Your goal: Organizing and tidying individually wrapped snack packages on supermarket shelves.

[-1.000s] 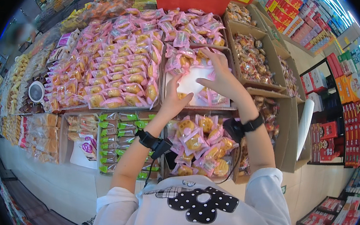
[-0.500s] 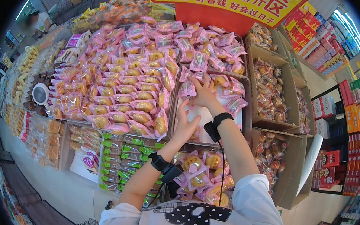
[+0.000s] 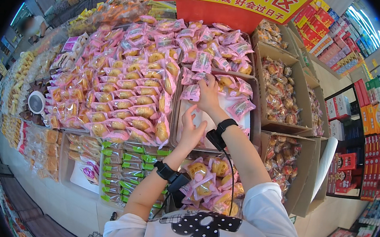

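So a shallow tray with a white base (image 3: 245,123) is being worked over with two bare hands. Only part of it is filled: pink-wrapped cakes (image 3: 191,93) are bunched at its far end, far left to far right, and lots of white is left showing nearer in.

The right hand (image 3: 209,95) is bent down onto the packets at the far left of that tray, fingers curled; whether one is actually gripped can't be told, since the fingertips are partly hidden. The left hand (image 3: 192,130) is held over the tray's near left part, thumb and fingers spread apart, and nothing is seen to be held in it.

Around it, more pink packets (image 3: 201,61) are heaped in the far tray, and the big display on the left is packed with neat rows of them (image 3: 130,100). A loose pile (image 3: 202,183) is kept on the near side, beside a crate of green-and-brown packets (image 3: 131,167). On the right, small wrapped snacks (image 3: 279,90) are held in cardboard boxes (image 3: 304,182).
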Available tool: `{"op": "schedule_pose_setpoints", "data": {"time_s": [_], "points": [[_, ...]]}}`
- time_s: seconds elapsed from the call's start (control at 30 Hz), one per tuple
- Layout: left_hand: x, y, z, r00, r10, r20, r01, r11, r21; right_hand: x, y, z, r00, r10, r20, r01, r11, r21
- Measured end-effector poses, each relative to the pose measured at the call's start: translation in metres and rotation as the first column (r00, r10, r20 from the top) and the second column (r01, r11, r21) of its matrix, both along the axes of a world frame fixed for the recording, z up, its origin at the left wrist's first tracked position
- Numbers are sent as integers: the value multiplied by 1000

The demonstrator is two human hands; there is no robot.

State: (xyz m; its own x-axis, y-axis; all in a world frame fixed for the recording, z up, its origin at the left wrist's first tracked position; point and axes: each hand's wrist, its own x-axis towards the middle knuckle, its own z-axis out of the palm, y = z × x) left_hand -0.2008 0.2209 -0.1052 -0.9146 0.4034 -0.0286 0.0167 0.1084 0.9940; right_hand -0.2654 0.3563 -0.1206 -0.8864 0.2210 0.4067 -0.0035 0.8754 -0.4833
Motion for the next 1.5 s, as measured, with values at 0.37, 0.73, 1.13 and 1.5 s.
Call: {"op": "schedule_pose_setpoints", "data": {"time_s": [0.37, 0.73, 1.13, 1.5], "points": [[2, -1, -13, 988, -45, -145, 41, 999, -28, -11, -12, 1, 988, -147, 48, 152, 981, -124], [0, -5, -9, 998, -33, 49, 30, 997, 65, 0, 23, 22, 990, -74, 124, 78, 997, -28], [2, -5, 16, 985, -29, 172, -19, 963, 270, 82, 20, 33, 931, 364, 16, -344, 893, -289], [30, -36, 71, 886, -426, 182, 229, 744, 627, 145, -22, 132, 964, 266, -8, -245, 875, -417]]}}
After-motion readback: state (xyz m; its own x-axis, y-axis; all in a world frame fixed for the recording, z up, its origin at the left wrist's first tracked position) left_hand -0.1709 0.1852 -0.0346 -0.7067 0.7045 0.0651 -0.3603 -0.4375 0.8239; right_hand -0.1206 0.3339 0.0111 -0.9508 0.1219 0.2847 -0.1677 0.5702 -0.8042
